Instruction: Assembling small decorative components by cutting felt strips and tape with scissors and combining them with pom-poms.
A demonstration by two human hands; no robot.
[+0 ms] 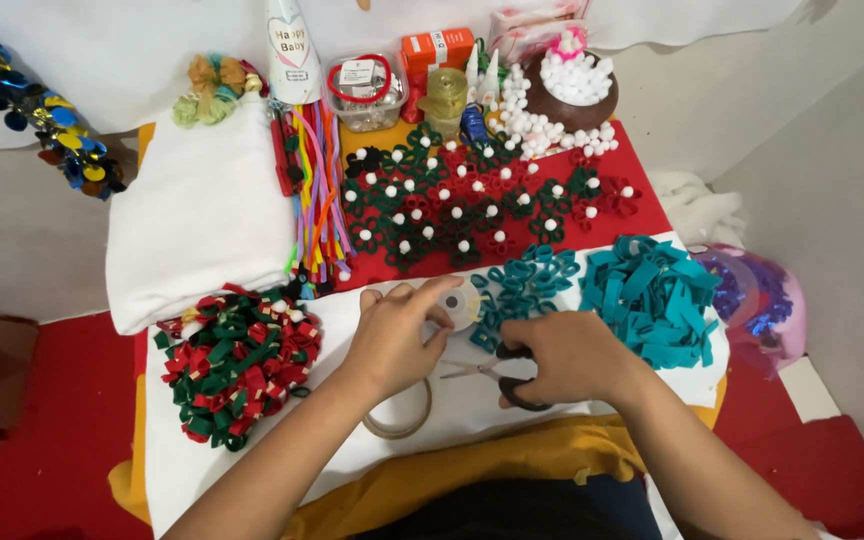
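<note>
While both hands work at the near edge of the table (252, 470), two rolls of tape show: the left hand (397, 335) closes its fingers on a small clear tape roll (464, 303), and a larger ring of tape (399, 418) lies flat just below that wrist. The right hand (567, 355) is clamped on one pair of black-handled scissors (492, 375), whose blades point left toward the other hand. Three heaps of folded ribbon loops sit about them: one red-and-green heap (237, 362) at left, one heap of teal loops (524, 285) touching the tape roll, and one larger pile of teal strips (652, 295) at right. Farther back, red and green ribbon flowers (472, 205) with white centres cover a red cloth; too many to count. One clear plastic tub (364, 95) holds a red ring and small bits that cannot be told. One brown bowl (572, 95) is heaped with white pompoms, more spilling beside it. One bundle of coloured pipe cleaners (317, 190) and one party hat (292, 50) lie beside a folded white cloth (202, 215).
</note>
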